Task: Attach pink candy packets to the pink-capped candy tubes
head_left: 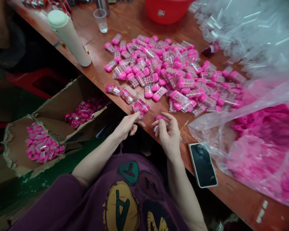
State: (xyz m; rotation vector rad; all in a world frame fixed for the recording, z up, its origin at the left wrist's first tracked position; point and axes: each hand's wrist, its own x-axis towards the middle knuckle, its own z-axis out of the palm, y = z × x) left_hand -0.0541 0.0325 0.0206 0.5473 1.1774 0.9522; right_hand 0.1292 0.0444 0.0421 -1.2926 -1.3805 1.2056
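Head view: left hand (pixel 126 127) pinches wrapped packet (pixel 141 107); right hand (pixel 168 134) grips pink case (pixel 160 118).

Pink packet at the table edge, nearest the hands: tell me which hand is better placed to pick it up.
Left, most likely. The left hand touches the pink packet with its fingertips and holds nothing else that shows. The right hand is busy, pinching another pink piece, farther from the packet.

Large letters "Y" and "A" stand in coloured patches on the purple shirt (pixel 86 199).
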